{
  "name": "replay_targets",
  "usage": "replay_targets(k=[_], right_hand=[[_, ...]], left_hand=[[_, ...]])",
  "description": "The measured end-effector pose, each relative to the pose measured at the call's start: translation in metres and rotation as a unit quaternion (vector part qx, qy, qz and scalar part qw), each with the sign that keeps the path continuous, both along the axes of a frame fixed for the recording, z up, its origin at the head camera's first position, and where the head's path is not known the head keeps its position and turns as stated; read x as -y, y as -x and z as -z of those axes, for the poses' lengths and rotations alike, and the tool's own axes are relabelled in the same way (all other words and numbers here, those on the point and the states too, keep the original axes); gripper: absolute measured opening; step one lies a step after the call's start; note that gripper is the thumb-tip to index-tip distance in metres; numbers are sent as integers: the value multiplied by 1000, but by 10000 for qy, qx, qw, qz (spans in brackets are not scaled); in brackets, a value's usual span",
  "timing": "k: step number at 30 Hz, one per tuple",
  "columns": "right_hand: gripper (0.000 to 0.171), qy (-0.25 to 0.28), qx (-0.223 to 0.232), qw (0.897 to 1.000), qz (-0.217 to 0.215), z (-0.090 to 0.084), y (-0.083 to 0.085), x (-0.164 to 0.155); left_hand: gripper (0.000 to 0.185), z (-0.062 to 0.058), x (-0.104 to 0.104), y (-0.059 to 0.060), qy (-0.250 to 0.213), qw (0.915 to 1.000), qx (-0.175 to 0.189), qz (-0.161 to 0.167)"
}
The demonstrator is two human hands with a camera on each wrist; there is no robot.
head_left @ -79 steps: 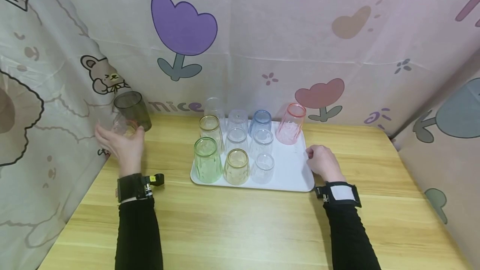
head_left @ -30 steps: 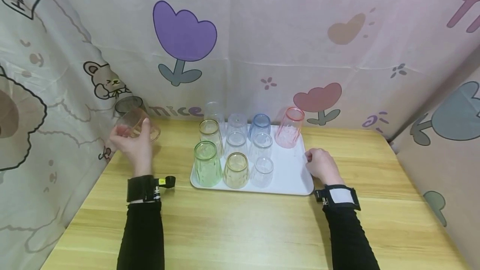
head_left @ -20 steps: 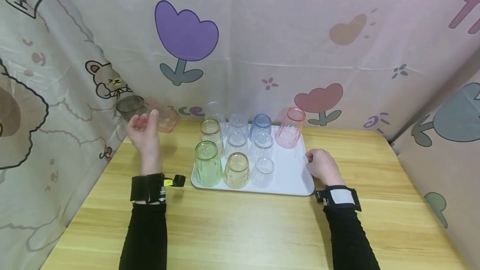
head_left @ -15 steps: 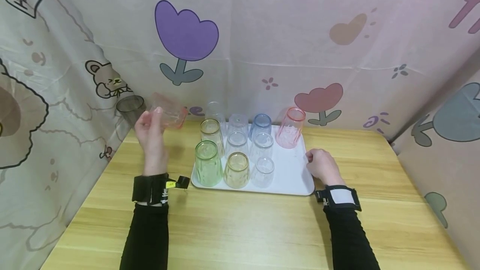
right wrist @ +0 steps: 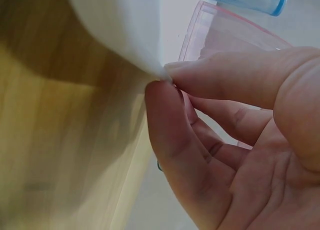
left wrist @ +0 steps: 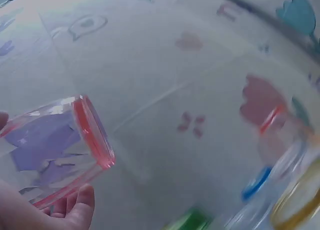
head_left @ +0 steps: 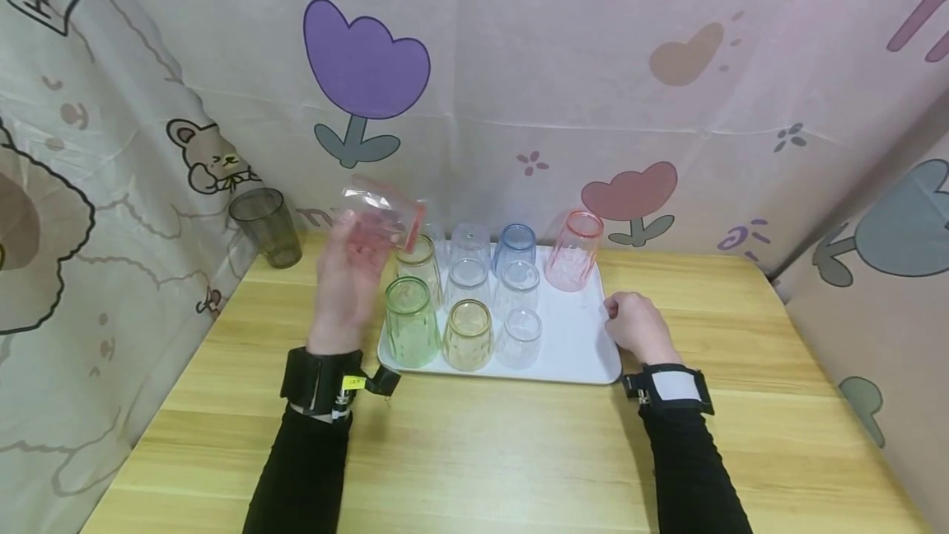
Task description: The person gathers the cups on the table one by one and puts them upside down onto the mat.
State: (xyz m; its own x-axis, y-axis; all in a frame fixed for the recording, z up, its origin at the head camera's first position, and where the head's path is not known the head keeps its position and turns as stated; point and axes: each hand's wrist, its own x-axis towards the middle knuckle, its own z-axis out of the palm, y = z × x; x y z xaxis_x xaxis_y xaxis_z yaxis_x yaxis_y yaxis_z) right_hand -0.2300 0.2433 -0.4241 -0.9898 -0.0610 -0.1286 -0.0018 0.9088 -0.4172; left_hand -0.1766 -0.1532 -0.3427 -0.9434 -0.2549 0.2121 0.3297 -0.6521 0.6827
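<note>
Clear, glossy, hard-looking cup [head_left: 381,217] with a pink-tinted rim, see-through enough to show the printed curtain behind it. Same shiny see-through material, glass or plastic not told apart, in the green cup [head_left: 410,320], the amber cup [head_left: 468,333], the blue cup [head_left: 514,245], the ribbed pink cup [head_left: 574,247] and the smoky grey cup [head_left: 267,226]; smooth white tray [head_left: 586,344], satin rather than mirror-bright. Pale wood-grain surface [head_left: 504,452] with a low sheen, thin creased printed cloth curtain [head_left: 519,81], matt black knit sleeves [head_left: 685,476].
</note>
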Motion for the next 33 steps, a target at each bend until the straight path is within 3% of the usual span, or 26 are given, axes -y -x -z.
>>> replay_targets(k=[5, 10, 13, 15, 18, 22, 28, 31, 33], right_hand=[[36, 24, 61, 10000, 32, -1, 0, -1], [39, 196, -128, 9996, 136, -4, -2, -2], [40, 542, -736, 9957, 153, -10, -5, 2], [40, 945, -1342, 9864, 112, -15, -8, 8], [40, 1711, -2422, 9550, -103, -24, -12, 24], [43, 2762, -3565, 8893, -756, -38, -22, 48], [42, 3599, -4423, 7998, -1873, -49, -36, 76], [46, 3827, -4616, 7677, -2260, -50, -42, 86], [56, 3817, -4670, 7596, -2433, -50, -45, 91]], left_hand=[[36, -2, -15, -2, -202, 9969, 109, 751], [49, -1, -31, -6, -54, 9925, 235, 1199], [57, 0, -42, -8, 196, 9900, 221, 1379], [60, 1, -50, -10, 260, 9884, 228, 1481], [67, 2, -61, -14, 323, 9856, 190, 1650], [75, 2, -74, -18, 323, 9805, 182, 1930], [76, 6, -90, -23, 378, 9731, 297, 2252], [82, 8, -97, -26, 439, 9706, 295, 2348], [88, 10, -100, -27, 519, 9689, 277, 2403]])
